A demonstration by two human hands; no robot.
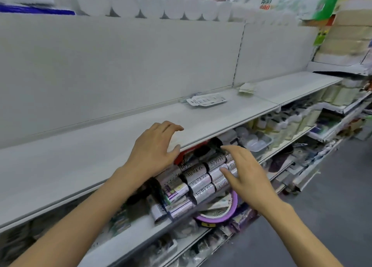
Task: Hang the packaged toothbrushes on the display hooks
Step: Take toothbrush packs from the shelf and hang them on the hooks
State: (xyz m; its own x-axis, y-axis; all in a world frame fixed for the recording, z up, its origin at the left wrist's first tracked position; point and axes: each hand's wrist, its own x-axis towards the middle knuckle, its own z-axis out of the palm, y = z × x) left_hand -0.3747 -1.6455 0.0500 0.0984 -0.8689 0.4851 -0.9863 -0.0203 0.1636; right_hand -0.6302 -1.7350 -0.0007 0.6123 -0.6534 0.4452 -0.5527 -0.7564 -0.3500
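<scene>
A flat blister pack, apparently packaged toothbrushes [206, 100], lies on the bare white shelf [100, 146] near its back panel. A smaller folded pack [247, 88] lies further right on the same shelf. My left hand [155, 148] hovers over the shelf's front edge, fingers spread and loosely bent, holding nothing. My right hand [244, 170] is held out flat in front of the shelf below, fingers straight, also empty. No display hooks are visible.
Below the white shelf, stacked silver rolls with printed labels [199, 178] fill the lower shelf, with a purple-rimmed round item [225, 214] beneath. Clear plastic containers [255, 142] sit to the right. Toilet paper rolls [151, 5] line the top. Grey aisle floor [322, 186] lies at right.
</scene>
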